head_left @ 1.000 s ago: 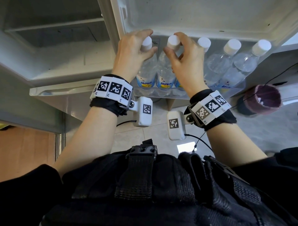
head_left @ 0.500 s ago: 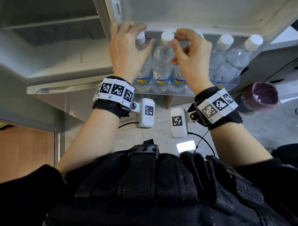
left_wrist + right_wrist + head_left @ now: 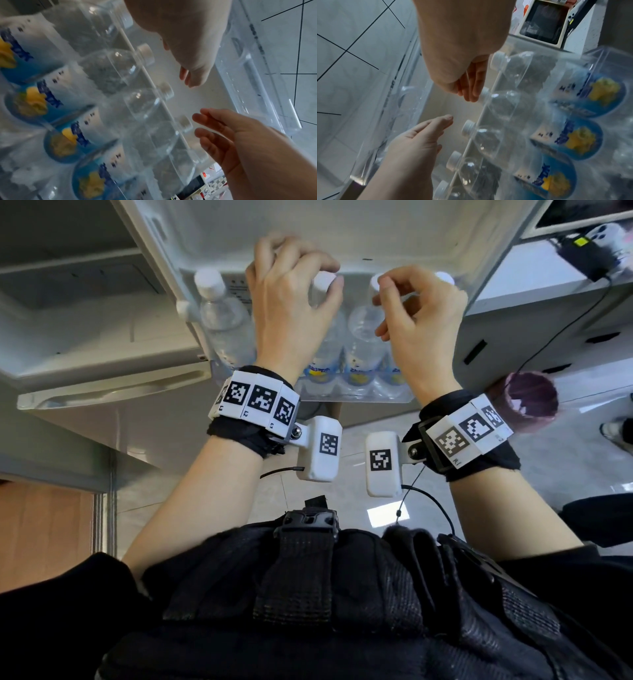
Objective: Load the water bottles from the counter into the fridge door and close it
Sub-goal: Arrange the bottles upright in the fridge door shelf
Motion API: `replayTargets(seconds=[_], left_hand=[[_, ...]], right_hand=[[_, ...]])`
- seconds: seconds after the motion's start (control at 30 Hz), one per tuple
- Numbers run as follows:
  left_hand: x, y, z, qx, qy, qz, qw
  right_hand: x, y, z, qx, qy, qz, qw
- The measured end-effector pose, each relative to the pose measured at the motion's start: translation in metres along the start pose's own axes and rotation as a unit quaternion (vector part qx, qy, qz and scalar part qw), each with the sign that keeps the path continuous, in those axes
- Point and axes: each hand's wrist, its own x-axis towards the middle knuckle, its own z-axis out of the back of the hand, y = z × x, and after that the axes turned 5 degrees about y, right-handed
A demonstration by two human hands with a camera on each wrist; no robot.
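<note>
Several clear water bottles (image 3: 363, 337) with white caps and blue-yellow labels stand in a row in the clear shelf (image 3: 342, 397) of the open fridge door (image 3: 342, 231). One more bottle (image 3: 219, 316) stands at the shelf's left end. My left hand (image 3: 294, 289) hovers over the caps with fingers loosely curled and holds nothing. My right hand (image 3: 394, 306) hangs beside it, also loose and empty. In the left wrist view the left hand's fingertips (image 3: 188, 79) are clear of the caps (image 3: 145, 54). In the right wrist view my fingertips (image 3: 471, 96) sit just beside one cap (image 3: 483, 93).
The open fridge body (image 3: 85, 320) is at the left, with its lower door handle (image 3: 113, 392). A purple cup (image 3: 524, 398) stands low at the right. A counter with a black device and cable (image 3: 582, 251) runs along the right. Pale floor tiles (image 3: 342, 460) lie below.
Both hands have let go of the bottle caps and lifted slightly away. The bottles stay in the door shelf. My head has moved closer.
</note>
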Motion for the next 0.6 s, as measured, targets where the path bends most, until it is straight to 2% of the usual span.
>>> replayTargets(seconds=[0.37,0.6], left_hand=[[-0.011,-0.111,-0.085,-0.021,-0.010,-0.014,1.000],[-0.003,-0.152,-0.123,-0.026,0.017,-0.031,0.999]], right_hand=[[0.000,-0.068,0.127,-0.023,0.032,-0.034,0.999],[0.010,-0.108,0.161,-0.015,0.068,-0.085,0.994]])
